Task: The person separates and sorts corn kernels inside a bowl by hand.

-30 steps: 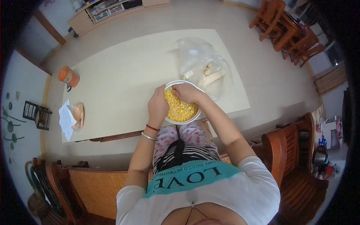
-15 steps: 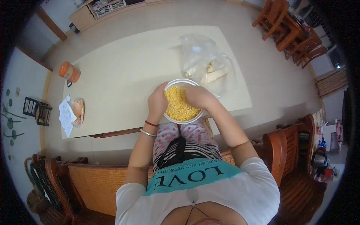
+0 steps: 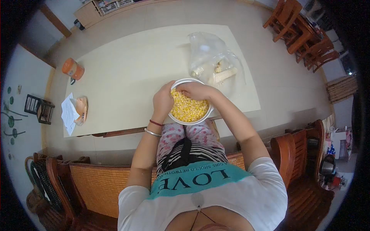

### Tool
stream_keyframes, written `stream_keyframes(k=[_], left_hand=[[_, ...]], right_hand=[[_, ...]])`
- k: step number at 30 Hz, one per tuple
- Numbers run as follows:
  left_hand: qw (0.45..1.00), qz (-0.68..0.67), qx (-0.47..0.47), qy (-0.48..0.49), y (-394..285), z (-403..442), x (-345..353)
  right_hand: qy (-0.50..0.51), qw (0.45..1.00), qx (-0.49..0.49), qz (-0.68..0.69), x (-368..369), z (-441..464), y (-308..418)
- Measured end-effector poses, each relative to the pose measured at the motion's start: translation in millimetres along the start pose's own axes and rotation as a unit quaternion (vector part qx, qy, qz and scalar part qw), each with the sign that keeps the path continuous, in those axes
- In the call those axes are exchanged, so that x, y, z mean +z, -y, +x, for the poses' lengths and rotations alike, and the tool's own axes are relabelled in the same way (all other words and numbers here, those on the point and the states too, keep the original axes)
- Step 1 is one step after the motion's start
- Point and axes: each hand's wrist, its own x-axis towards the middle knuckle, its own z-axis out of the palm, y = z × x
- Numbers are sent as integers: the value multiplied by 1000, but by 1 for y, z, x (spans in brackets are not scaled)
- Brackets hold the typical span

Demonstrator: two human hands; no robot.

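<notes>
A white bowl (image 3: 210, 111) full of loose yellow corn kernels (image 3: 189, 109) stands at the table's near edge, just above my lap. My left hand (image 3: 163, 100) is closed around the bowl's left rim, with its fingertips hidden on the far side. Inside the bowl, my right hand (image 3: 195, 91) rests on the kernels near the far rim. Its fingers are curled in and point left; what they hold, if anything, is hidden. Behind the bowl to the right lies a clear plastic bag (image 3: 208, 48) with stripped corn cobs (image 3: 224, 76).
On the table's (image 3: 127, 69) left end are an orange canister (image 3: 73, 69), white papers (image 3: 69, 114) and a peach-coloured tray-like item (image 3: 81, 111). A wooden bench (image 3: 92, 188) runs behind me. Wooden chairs (image 3: 285, 17) stand at the far right.
My right hand has shifted left and away from me within the bowl, uncovering more kernels on the right. My left hand stays on the rim. The view has shifted slightly.
</notes>
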Motion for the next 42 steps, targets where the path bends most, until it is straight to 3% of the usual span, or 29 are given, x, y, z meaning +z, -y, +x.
stream_keyframes(k=[6, 9, 13, 15, 18, 21, 24, 27, 30, 33, 39, 42], left_hand=[[1000, 8, 1, -9, -3, -1, 0], [1000, 17, -2, -9, -6, 1, -1], [1000, 1, 5, -2, -6, 1, -3], [1000, -3, 4, -5, -3, 0, -2], [1000, -7, 2, -10, -3, 0, -1], [1000, -16, 2, -17, -2, 0, -1], [1000, -16, -5, -15, 0, -2, 1], [1000, -7, -9, -16, -3, 1, -1], [1000, 0, -24, -3, -14, -1, -7], [1000, -5, -20, -5, -12, 0, -6], [999, -15, 17, -28, -4, -1, 0], [999, -20, 15, -21, -3, 0, -1]], right_hand=[[134, 969, 139, -154, -4, 7, 22], [130, 955, 189, -188, -20, -18, 45], [123, 958, 186, -178, -44, -34, 71], [88, 961, 197, -173, -40, -24, 55], [44, 985, 131, -104, 4, 1, -2], [14, 985, 153, -75, 17, 14, -6], [-1, 996, 85, -5, 20, 14, -11], [137, 981, 138, -9, 11, 18, -6], [194, 962, 191, -30, 6, 15, 1], [235, 955, 177, -46, -19, 8, 29], [243, 963, 119, 11, -36, -17, 25], [186, 978, 73, 52, -40, -39, 25]])
